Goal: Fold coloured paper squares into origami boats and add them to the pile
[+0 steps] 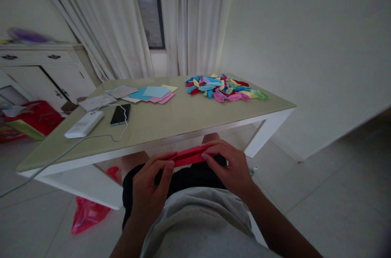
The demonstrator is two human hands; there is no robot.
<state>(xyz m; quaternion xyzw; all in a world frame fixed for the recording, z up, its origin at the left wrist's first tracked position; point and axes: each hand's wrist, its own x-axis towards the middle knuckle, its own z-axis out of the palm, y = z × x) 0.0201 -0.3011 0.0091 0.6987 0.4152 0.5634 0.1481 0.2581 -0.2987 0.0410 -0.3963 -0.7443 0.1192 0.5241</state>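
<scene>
A folded strip of red paper [188, 156] is held level above my lap, stretched between both hands. My left hand [152, 180] pinches its left end between thumb and fingers. At the right end, my right hand [229, 164] grips it, the thumb pressed on the near side and the fingers behind. On the table beyond lie loose sheets of coloured paper [152, 92] in blue, pink and yellow. Farther right is a heap of folded paper pieces [218, 87] in many colours.
The table [159, 119] stands in front of my knees. A phone [120, 114], a white power bank [84, 124] and a cable [91, 136] lie at its left. On the floor is a red plastic bag [88, 214]. A white cabinet [39, 60] stands far left, a wall right.
</scene>
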